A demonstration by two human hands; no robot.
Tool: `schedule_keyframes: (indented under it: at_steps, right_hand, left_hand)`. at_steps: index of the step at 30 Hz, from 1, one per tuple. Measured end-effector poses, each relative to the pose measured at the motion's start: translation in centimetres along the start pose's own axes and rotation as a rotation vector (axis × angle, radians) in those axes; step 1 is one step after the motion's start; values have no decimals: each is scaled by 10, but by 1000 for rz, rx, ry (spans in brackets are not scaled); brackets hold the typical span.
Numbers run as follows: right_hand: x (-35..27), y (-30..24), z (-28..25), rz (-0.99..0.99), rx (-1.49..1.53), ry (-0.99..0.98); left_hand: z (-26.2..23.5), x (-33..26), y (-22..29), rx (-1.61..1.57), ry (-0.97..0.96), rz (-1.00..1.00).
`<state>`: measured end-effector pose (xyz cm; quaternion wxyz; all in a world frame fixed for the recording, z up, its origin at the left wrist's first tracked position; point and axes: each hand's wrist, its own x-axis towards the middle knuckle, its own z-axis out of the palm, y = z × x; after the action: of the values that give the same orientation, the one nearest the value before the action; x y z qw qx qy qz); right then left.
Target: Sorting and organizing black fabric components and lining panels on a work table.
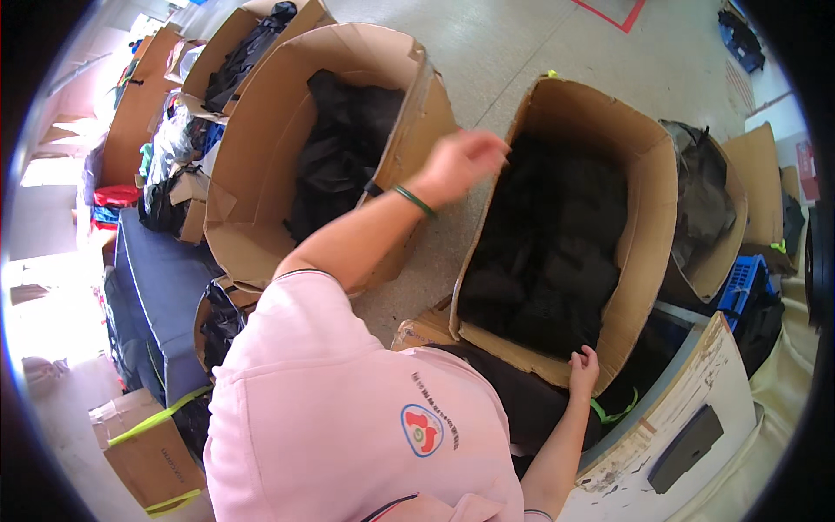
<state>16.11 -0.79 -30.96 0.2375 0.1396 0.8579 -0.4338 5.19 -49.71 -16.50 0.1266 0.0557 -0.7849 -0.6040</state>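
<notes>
roughly between the half-curled, empty left hand (pixel 465 163) and right hand (pixel 584 370), grip unclear, lies black fabric (pixel 548 244).

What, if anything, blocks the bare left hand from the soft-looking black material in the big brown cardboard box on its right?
Only the box, maybe: its left edge is beside the left hand, whose height is unclear. Nothing visible covers the black material.

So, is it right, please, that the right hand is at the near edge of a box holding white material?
Not quite: in the head view, that box holds black material, not white; the right hand is indeed at its near edge.
</notes>
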Motion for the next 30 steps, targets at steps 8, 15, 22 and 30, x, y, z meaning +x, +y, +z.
schedule_keyframes:
  at_steps: [8, 15, 22, 30]
  right_hand:
    - [2, -42, 23, -96, -106, -74]
    - [-63, -51, 7, 53, -305, 74]
    - [-76, -110, 47, 92, -557, -19]
    - [-94, -130, 50, 230, -630, 31]
  left_hand:
    - [-368, -124, -267, 755, 520, -623]
    - [-236, -127, -331, 77, 788, -1174]
    - [-284, -82, -466, 583, 222, -1286]
    - [-176, -79, -511, 677, -11, -802]
